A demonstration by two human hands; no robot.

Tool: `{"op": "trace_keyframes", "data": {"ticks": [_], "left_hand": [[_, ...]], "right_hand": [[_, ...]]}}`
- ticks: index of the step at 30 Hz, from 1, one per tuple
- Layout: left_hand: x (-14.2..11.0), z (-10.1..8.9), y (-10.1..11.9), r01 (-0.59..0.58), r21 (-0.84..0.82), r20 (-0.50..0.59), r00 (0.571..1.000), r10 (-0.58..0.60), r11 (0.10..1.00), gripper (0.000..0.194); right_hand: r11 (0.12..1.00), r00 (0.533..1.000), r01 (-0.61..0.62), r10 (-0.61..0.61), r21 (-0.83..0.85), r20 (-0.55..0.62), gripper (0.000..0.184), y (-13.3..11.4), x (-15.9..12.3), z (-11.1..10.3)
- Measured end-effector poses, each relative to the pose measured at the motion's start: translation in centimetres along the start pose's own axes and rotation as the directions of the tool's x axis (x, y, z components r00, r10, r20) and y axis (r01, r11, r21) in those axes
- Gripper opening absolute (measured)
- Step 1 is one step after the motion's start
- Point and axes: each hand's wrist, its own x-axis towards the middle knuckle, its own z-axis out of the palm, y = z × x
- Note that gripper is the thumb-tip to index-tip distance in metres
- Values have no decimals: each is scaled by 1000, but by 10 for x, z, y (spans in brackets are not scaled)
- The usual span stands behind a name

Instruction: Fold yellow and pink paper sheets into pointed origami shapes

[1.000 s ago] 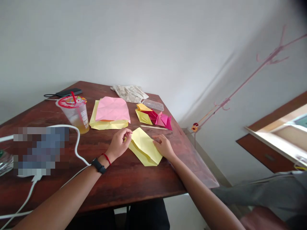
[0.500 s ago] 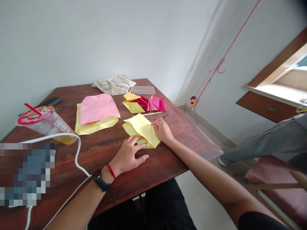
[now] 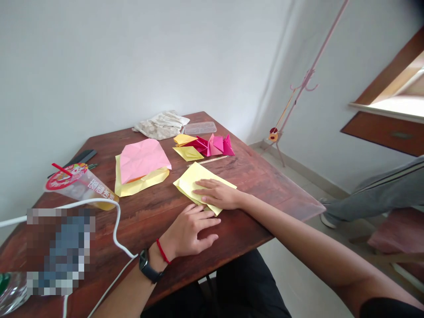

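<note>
A folded sheet of yellow paper [image 3: 195, 174] lies near the front edge of the wooden table. My right hand [image 3: 217, 193] rests flat on top of it, fingers stretched out. Fingertips of my left hand [image 3: 194, 227] touch the paper's near edge, and that hand is open with its thumb apart. Just beyond the paper lie a thin strip [image 3: 212, 160], a yellow folded diamond [image 3: 188, 153] and several magenta and pink folded paper pieces [image 3: 215, 145]. To the left, a pink sheet [image 3: 144, 159] sits over yellow sheets [image 3: 142, 183].
A plastic drink cup [image 3: 89, 185] with a red straw stands at left beside a white cable [image 3: 117, 221]. A blurred-out device [image 3: 62, 251] and a bottle [image 3: 13, 291] are nearer. At the back lie a cloth [image 3: 162, 125] and a clear case [image 3: 200, 128]. Someone's leg [image 3: 380, 190] shows at right.
My right hand has moved from the paper's right edge to lie flat over it, and the raised upper layer is pressed lower. My left hand stays at the near edge. The view has shifted slightly.
</note>
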Motion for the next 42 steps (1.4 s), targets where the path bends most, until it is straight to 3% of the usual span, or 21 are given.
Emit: {"op": "trace_keyframes", "data": {"ticks": [5, 8, 12, 15, 17, 20, 23, 24, 27, 33, 38, 42], "left_hand": [[-2, 10, 11, -62, -73, 65, 996, 67, 995, 41], [-5, 17, 13, -102, -154, 22, 994, 106, 983, 34], [-6, 11, 10, -42, -224, -181, 984, 1, 974, 23], [6, -3, 2, 45, -217, -405, 905, -132, 975, 26], [22, -12, -8, 77, -208, -462, 871, -167, 975, 32], [52, -17, -31, 64, -191, -355, 926, -130, 980, 43], [73, -15, -56, 60, -123, -169, 982, -81, 991, 49], [76, -13, -62, 65, -57, -89, 994, -70, 996, 49], [77, -8, -75, 86, 102, 5, 996, -87, 991, 50], [71, -3, -76, 132, 276, 39, 988, -148, 952, 52], [74, 2, -74, 136, 403, 10, 988, -153, 905, 52], [77, 0, -68, 152, 432, 36, 982, -186, 889, 63]], "right_hand": [[995, 997, -67, 69, -70, 33, 44, -1, -1, 5], [989, 994, -91, 96, -116, 43, 49, -5, -2, 6], [985, 993, -93, 104, -148, 63, 61, -8, -1, 7], [981, 988, -107, 123, -163, 91, 63, -9, 1, 7], [980, 988, -120, 133, -159, 74, 65, -13, 2, 9], [976, 987, -152, 158, -159, 30, 64, -27, 0, 15], [973, 988, -156, 158, -170, -2, 67, -47, -7, 24], [977, 991, -128, 131, -172, 5, 71, -54, -10, 26], [983, 997, -34, 46, -178, 66, 70, -67, -18, 28], [983, 987, -27, 55, -184, 150, 68, -76, -35, 22], [993, 977, -41, 64, -111, 206, 74, -95, -78, 18], [998, 971, -41, 51, -48, 235, 78, -112, -106, 7]]}}
